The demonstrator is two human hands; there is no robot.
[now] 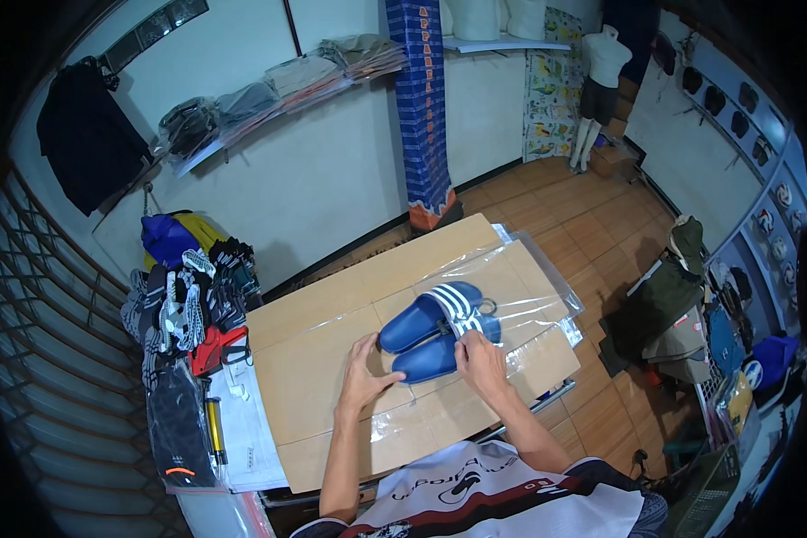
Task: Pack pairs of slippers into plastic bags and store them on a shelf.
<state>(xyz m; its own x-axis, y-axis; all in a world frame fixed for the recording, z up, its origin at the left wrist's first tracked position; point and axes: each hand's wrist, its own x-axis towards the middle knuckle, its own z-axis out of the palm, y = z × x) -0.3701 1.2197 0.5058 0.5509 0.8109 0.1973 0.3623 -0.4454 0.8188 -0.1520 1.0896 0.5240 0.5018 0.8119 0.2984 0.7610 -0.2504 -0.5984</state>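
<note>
A pair of blue slide sandals [420,329] with white-striped straps lies side by side on a cardboard-covered table [323,403]. My left hand [364,376] is spread at their rounded left ends, thumb touching the nearer sandal and fingertips at the farther one. Over the nearer sandal's strap, my right hand [481,363] has its fingers closed and hides part of it. A dark loop [488,306] sticks out beside the far strap. Under the sandals' right ends, a clear plastic bag [534,289] lies flat and overhangs the table's right edge.
Piled socks [188,296], a red tape dispenser [218,350] and a yellow hand pump [214,430] lie to the left. A blue patterned pillar [420,114] rises behind the table. Folded garments [659,316] are stacked at right. A mannequin [598,94] stands farther back.
</note>
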